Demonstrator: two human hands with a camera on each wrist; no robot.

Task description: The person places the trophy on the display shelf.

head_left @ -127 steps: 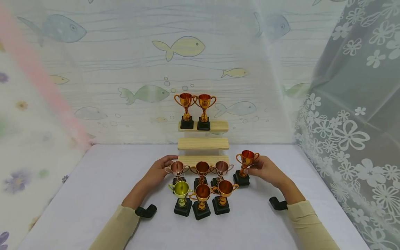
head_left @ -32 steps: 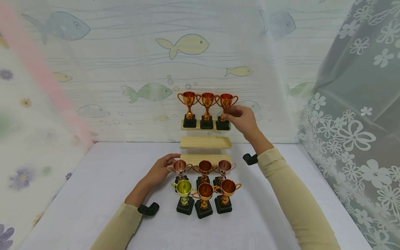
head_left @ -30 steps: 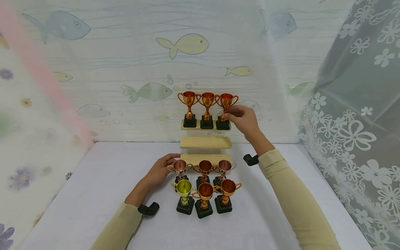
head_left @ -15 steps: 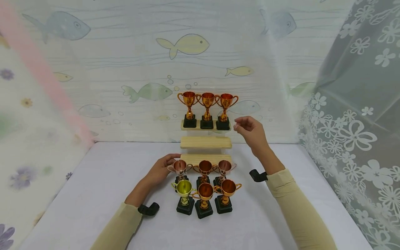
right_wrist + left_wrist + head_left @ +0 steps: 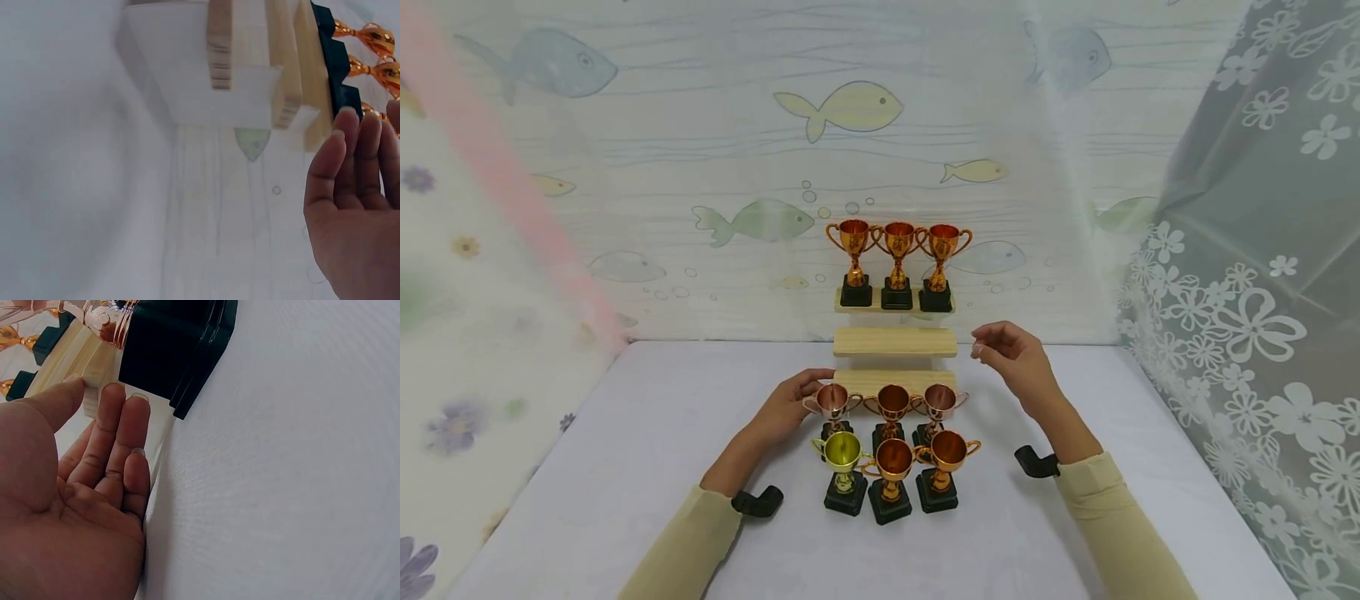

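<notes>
Three orange-gold trophy cups on black bases stand in a row on the top step of a wooden tiered stand [image 5: 895, 342]; the rightmost trophy [image 5: 942, 258] is the one nearest my right hand. My right hand [image 5: 1018, 367] hovers right of the stand, fingers loosely bent and holding nothing. My left hand [image 5: 786, 408] rests at the left end of the lowest step, fingertips against the wood; in the left wrist view its thumb touches the step's end [image 5: 97, 365]. Close by it stands a rose-gold trophy [image 5: 832, 404].
Two rows of trophies stand on the white table [image 5: 685, 400] in front of the stand, including a yellow-gold trophy [image 5: 842, 458] and an orange trophy [image 5: 891, 467]. The fish-printed curtain [image 5: 715, 150] hangs behind, a lace-patterned curtain [image 5: 1240, 292] on the right.
My right hand took a trophy from the table's right side to the top step, let it go, and has drawn back right and down. My left hand has stayed at the stand.
</notes>
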